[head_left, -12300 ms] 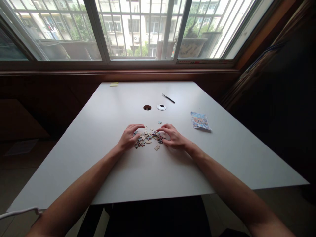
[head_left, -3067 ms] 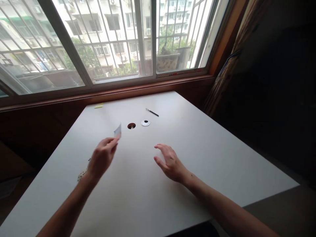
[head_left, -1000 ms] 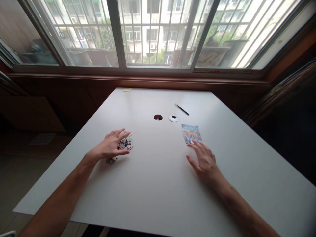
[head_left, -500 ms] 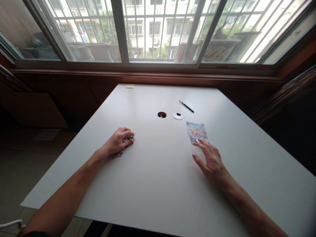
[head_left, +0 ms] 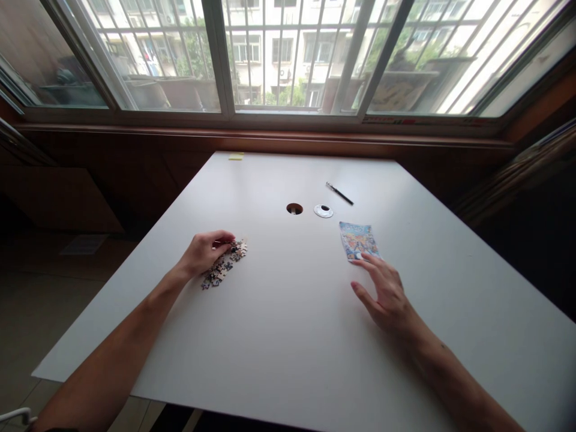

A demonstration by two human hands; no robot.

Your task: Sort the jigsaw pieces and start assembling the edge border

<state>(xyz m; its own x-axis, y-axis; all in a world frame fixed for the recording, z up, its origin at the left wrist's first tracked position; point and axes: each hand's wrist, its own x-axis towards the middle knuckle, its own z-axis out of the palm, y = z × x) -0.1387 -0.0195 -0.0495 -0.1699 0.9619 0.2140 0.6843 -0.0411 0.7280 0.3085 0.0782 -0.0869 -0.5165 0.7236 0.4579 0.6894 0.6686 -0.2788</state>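
A small pile of jigsaw puzzle pieces (head_left: pixel 220 271) lies on the left side of the white table. My left hand (head_left: pixel 207 251) is at the pile's upper left edge, its fingers and thumb curled together around some of the pieces; the exact ones in its grasp are partly hidden. On the right, a colourful illustrated card (head_left: pixel 359 240) lies flat. My right hand (head_left: pixel 382 285) rests with fingers spread, its fingertips touching the card's lower edge and the thumb apart from it.
Beyond the card lies a black pen (head_left: pixel 339 193). A round cable hole (head_left: pixel 294 209) opens in the white table (head_left: pixel 279 336), with its loose cover (head_left: pixel 323 211) beside it. A yellow sticky note (head_left: pixel 236 156) sits near the far edge, below a barred window.
My left hand has drawn back slightly to the left, uncovering more of the puzzle pieces, and its fingers have come closer together. My right hand and the card stay put.
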